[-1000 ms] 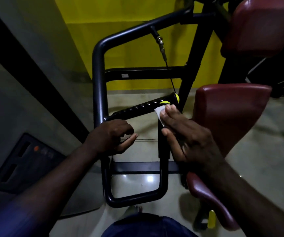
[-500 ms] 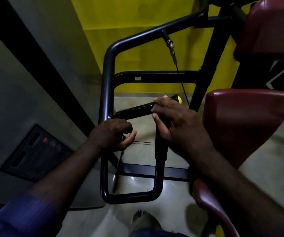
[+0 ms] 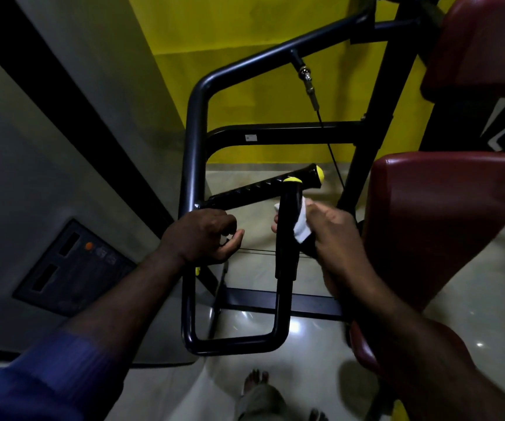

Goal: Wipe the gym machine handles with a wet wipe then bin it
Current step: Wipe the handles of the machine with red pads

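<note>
A black upright handle (image 3: 287, 235) with a yellow cap stands in the middle of the view. A second ribbed black handle (image 3: 263, 188) with a yellow end runs sideways behind it. My right hand (image 3: 333, 238) presses a white wet wipe (image 3: 301, 221) around the right side of the upright handle, fingers wrapped behind it. My left hand (image 3: 205, 237) rests loosely curled on the black frame tube (image 3: 195, 141) at the left, holding nothing else. No bin is in view.
A dark red seat pad (image 3: 445, 214) and a back pad (image 3: 482, 47) stand close on the right. A thin cable (image 3: 321, 117) hangs from the top bar. A grey wall with a dark panel (image 3: 72, 268) is on the left. Bare feet (image 3: 255, 379) stand on glossy floor.
My right hand has slid down from the top of the handles onto the upright handle, and the wipe now shows against it. My left hand has stayed on the frame.
</note>
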